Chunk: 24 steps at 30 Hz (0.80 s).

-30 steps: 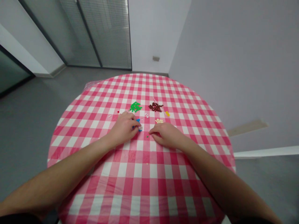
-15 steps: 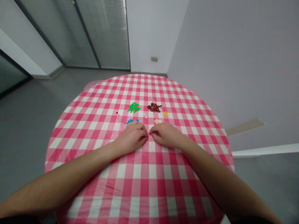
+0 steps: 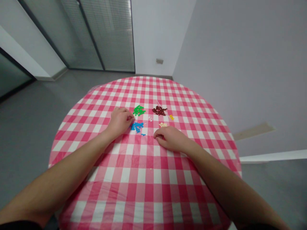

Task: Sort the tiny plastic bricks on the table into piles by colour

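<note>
My left hand (image 3: 120, 121) hovers at or rests on the table, left of the blue pieces (image 3: 137, 127) and below-left of the green pieces (image 3: 138, 110). Its thumb and fingertips come together; whatever may be between them is too small to make out. My right hand (image 3: 171, 138) lies near the middle with thumb and forefinger curled to a pinch, just in front of the cream pieces (image 3: 163, 125). Anything in that pinch is hidden. A single blue piece (image 3: 143, 134) lies apart, between the two hands.
A red-and-white checked cloth (image 3: 148, 191) covers the round table. Dark brown pieces (image 3: 159, 110) are heaped behind the cream ones, with yellow pieces (image 3: 171, 117) to their right. A few pale pink pieces (image 3: 150, 119) lie between the heaps. A wall (image 3: 240, 64) rises at the right.
My left hand has moved away from my right hand, leftward and farther up the table, uncovering the blue pieces. My right hand stays nearly where it was.
</note>
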Each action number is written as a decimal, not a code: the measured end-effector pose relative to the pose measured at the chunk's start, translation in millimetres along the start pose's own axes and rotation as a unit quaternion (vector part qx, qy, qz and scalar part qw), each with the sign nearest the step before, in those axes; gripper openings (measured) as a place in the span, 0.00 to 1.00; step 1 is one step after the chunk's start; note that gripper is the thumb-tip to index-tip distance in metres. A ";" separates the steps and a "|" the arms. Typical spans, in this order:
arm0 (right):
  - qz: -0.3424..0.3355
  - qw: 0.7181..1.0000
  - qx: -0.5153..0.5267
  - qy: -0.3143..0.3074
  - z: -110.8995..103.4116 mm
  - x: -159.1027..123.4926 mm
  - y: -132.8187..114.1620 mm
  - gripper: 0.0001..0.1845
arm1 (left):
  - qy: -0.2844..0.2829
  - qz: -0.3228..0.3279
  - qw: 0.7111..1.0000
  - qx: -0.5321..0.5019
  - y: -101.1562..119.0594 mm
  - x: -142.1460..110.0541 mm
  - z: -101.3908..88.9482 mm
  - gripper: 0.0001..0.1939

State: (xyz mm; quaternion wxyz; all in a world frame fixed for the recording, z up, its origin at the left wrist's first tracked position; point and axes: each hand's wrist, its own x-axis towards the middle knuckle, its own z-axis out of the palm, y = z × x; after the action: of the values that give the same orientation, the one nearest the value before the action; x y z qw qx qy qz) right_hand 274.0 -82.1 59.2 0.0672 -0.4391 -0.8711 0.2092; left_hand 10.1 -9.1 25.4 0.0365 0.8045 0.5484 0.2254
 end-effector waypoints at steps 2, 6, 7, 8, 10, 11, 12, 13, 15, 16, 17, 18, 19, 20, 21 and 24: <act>0.003 1.000 0.002 -0.001 -0.4 0.4 0.0 0.13 | -0.002 0.002 1.000 0.006 0.5 -0.3 2.0 0.11; 0.007 1.000 0.000 -0.005 -1.1 1.1 -0.4 0.12 | -0.010 0.008 1.000 0.009 2.9 -2.4 2.8 0.12; 0.007 1.000 -0.001 -0.006 -1.2 1.2 -0.6 0.12 | -0.012 0.012 1.000 0.010 3.0 -3.1 2.5 0.13; 0.007 1.000 -0.002 -0.006 -1.2 1.1 -0.7 0.12 | -0.013 0.016 1.000 0.011 3.0 -3.8 2.2 0.13; 0.005 1.000 -0.002 -0.007 -1.3 0.6 -0.9 0.12 | -0.010 0.022 1.000 0.013 2.6 -5.5 1.2 0.13; 0.004 1.000 -0.001 -0.008 -1.3 0.4 -1.0 0.12 | -0.006 0.021 1.000 0.014 2.4 -6.3 0.6 0.13; 0.004 1.000 -0.001 -0.008 -1.4 0.1 -1.0 0.13 | -0.002 0.019 1.000 0.014 2.1 -7.1 -0.1 0.14; 0.003 1.000 0.000 -0.010 -1.5 0.0 -0.9 0.13 | 0.002 0.016 1.000 0.015 1.9 -7.9 -0.9 0.14; 0.004 1.000 -0.001 -0.012 -1.9 -0.1 -0.9 0.13 | 0.007 0.010 1.000 0.016 1.9 -9.5 -2.6 0.14; 0.006 1.000 -0.001 -0.013 -2.0 0.0 -1.0 0.13 | 0.008 0.010 1.000 0.017 2.2 -10.2 -3.4 0.14; 0.008 1.000 -0.001 -0.013 -2.1 0.1 -1.0 0.13 | 0.007 0.012 1.000 0.019 2.6 -10.9 -4.1 0.14; 0.009 1.000 -0.001 -0.014 -2.1 0.3 -1.1 0.13 | 0.004 0.017 1.000 0.022 3.3 -11.5 -4.7 0.14; 0.010 1.000 0.001 -0.013 -2.1 0.4 -1.2 0.13 | 0.000 0.025 0.999 0.026 3.9 -12.1 -5.1 0.14; 0.011 1.000 0.001 -0.013 -2.0 0.5 -1.3 0.13 | -0.006 0.035 0.999 0.032 4.6 -12.7 -5.3 0.14; 0.010 1.000 0.002 -0.013 -1.9 0.5 -1.4 0.13 | -0.014 0.045 0.998 0.040 5.1 -13.1 -5.2 0.14; 0.009 1.000 0.002 -0.011 -2.2 0.2 -2.1 0.13 | -0.027 0.066 0.996 0.061 6.2 -14.1 -4.6 0.15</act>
State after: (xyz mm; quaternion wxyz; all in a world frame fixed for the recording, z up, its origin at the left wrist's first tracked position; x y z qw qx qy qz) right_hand 273.0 -82.4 62.1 0.0567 -0.4444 -0.8675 0.2161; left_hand 9.4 -25.1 26.9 -0.0128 0.8453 0.5057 0.1719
